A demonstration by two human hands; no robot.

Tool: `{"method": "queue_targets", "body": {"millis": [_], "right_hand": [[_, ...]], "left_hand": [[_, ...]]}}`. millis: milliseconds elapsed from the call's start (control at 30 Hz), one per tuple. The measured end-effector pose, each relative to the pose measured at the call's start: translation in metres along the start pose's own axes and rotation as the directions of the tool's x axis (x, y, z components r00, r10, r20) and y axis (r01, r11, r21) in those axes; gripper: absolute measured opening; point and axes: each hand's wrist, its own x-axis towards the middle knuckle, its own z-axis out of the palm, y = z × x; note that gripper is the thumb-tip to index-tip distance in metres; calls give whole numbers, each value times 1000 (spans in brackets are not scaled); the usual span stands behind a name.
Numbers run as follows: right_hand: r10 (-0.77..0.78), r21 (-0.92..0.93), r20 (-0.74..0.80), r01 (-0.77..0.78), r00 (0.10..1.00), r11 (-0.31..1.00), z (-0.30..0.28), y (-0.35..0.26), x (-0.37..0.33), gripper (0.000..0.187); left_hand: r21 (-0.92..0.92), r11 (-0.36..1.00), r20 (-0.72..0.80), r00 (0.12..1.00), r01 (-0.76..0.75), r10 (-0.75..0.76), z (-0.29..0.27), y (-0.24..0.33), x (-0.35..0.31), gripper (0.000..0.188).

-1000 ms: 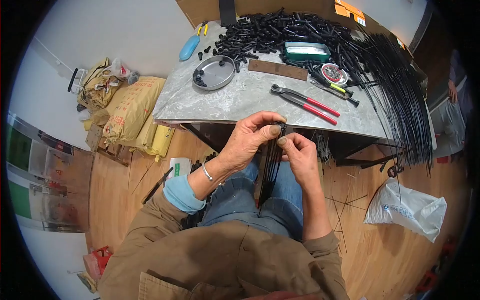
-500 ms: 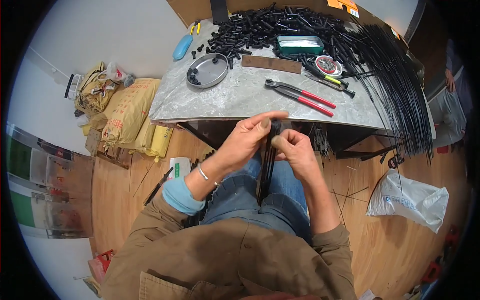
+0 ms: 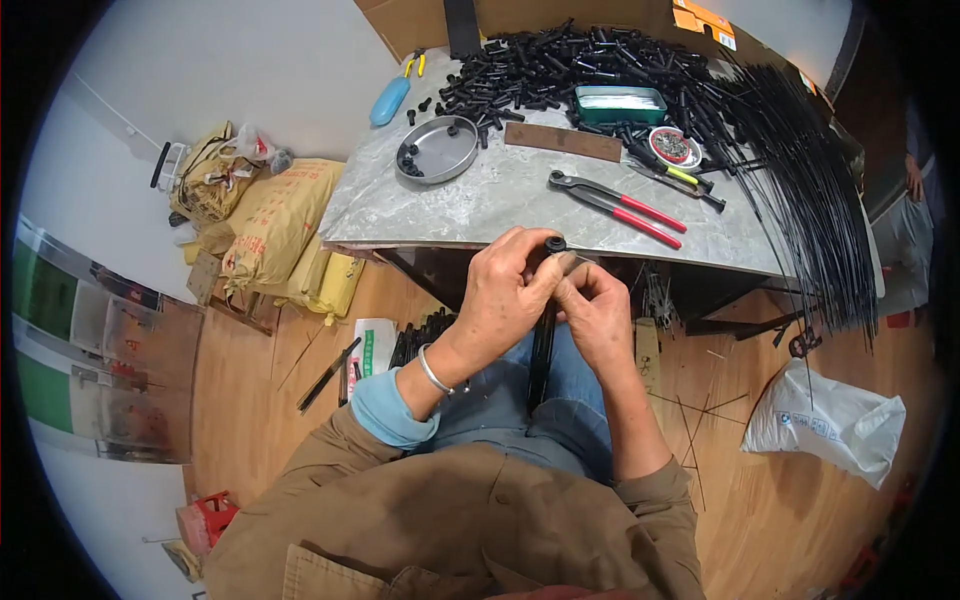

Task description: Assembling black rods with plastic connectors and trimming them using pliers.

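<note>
A bundle of thin black rods [image 3: 541,365] stands nearly upright above my lap, topped by a round black plastic piece [image 3: 555,243] with a hole in it. My left hand [image 3: 505,285] is closed around the upper part, its thumb pressed just below the round piece. Close against it, my right hand [image 3: 600,315] is pinched, thumb and forefinger together at the side of the bundle. A thin wire [image 3: 578,256] seems to run from the round piece to these fingers. The fingers hide where the rods meet the piece.
On the grey table [image 3: 450,210] lie red-handled pincers [image 3: 625,212], a round metal tray [image 3: 437,150], a wooden strip [image 3: 562,141], a green tin [image 3: 620,104] and piled black plastic parts [image 3: 600,60]. Long black rods [image 3: 810,190] overhang the right edge. A white sack [image 3: 825,420] sits on the floor.
The bundle's top has tilted into sight, showing the round piece. My left hand's fingers have curled around it, and both hands have drawn closer together. The view has shifted slightly.
</note>
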Motion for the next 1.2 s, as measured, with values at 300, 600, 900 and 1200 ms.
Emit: {"method": "queue_targets", "body": {"millis": [300, 600, 900, 1200], "right_hand": [[-117, 109, 61, 110, 991, 988, -5, -1, -4, 19], [-99, 75, 95, 92, 991, 993, -6, -8, -9, 17], [14, 240, 176, -57, 984, 969, -9, -11, -12, 20], [43, 310, 277, -132, 960, 941, -17, -10, -10, 19]], "left_hand": [[-225, 974, 264, 964, 38, 23, -30, -2, 2, 25], [-334, 930, 344, 939, 151, -29, -33, -10, 1, 26], [-443, 882, 340, 940, 161, 0, -18, -14, -7, 30], [-557, 771, 556, 828, 308, 71, -20, -14, 5, 32]]}}
